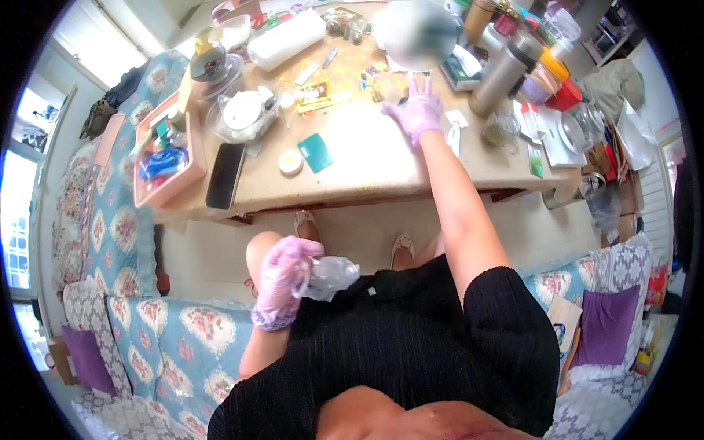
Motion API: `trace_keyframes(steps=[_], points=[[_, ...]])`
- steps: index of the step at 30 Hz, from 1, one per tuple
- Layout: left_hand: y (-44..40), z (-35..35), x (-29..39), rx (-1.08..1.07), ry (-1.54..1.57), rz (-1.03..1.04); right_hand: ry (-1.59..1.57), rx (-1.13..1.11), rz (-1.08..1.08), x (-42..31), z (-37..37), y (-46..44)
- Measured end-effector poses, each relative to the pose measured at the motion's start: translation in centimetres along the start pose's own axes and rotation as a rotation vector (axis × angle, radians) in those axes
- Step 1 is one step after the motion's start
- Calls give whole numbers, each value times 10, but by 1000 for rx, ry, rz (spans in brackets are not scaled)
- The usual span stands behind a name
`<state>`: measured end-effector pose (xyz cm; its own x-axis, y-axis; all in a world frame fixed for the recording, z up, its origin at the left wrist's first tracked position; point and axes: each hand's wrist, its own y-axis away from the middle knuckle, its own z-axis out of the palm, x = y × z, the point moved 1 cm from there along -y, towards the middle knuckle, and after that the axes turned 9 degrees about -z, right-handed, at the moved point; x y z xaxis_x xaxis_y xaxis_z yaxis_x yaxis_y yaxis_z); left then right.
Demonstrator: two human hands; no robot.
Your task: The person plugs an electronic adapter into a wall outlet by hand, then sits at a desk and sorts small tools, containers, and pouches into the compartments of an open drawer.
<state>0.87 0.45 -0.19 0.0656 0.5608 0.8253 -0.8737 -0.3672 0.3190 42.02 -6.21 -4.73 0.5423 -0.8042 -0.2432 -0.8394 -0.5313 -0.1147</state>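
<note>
- The left grip, the person's gloved left hand (282, 275), is closed, its fingers curled round one end of a crumpled clear plastic piece (336, 279); what the plastic is cannot be told.
- The plastic piece lies just to the right of that hand, above the lap, its long axis running roughly sideways from the curled fingers, across the front of the black top (411, 330).
- The left hand is by far the nearer to it; the right hand is well apart, ahead and to the right, at the end of an outstretched arm.
- Ahead of the knees is the surface (396, 180), with a phone (225, 176), a small round pot (290, 162) and a teal card (315, 152) towards its near edge.
- The right grip, the gloved right hand (418, 110), is spread wide over the surface, palm down, with nothing visibly gripped; whether it presses or hovers cannot be told.
- A white tube (454, 139) lies just right of its wrist, and a yellow packet (315, 94) lies off to its left.
- Beyond the fingertips is a blurred round disc (416, 35); a steel flask (506, 73) is to the right.
</note>
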Motion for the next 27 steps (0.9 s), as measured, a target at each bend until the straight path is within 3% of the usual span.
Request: trace_keyframes(steps=[2,3,7,9,11,18,21,23,25,26,27], points=[[-4,28,2,-46,-115,-150,-34,58,8,-5,-5,0],[-54,29,7,-158,-93,-264,10,12,11,3,23,-41],[-130,54,3,-506,-284,-332,-35,184,-47,0,50,-118],[-154,63,-24,-653,-152,-338,-10,204,41,-2,57,-133],[-174,61,-31,-751,-128,-569,-54,182,31,-14,57,-152],[-199,66,-71,-718,-214,-648,-244,105,117,-70,62,-187],[-203,70,-88,-713,-250,-615,-160,97,112,-82,81,-220],[-204,68,-88,-697,-340,-618,-161,67,116,-99,56,-204],[-205,67,-88,-718,-295,-670,-169,-139,-57,-105,42,-190],[-207,67,-89,-741,-246,-716,-118,49,-226,-99,39,-173],[-208,67,-92,-744,-245,-712,-115,51,-228,-90,32,-164]])
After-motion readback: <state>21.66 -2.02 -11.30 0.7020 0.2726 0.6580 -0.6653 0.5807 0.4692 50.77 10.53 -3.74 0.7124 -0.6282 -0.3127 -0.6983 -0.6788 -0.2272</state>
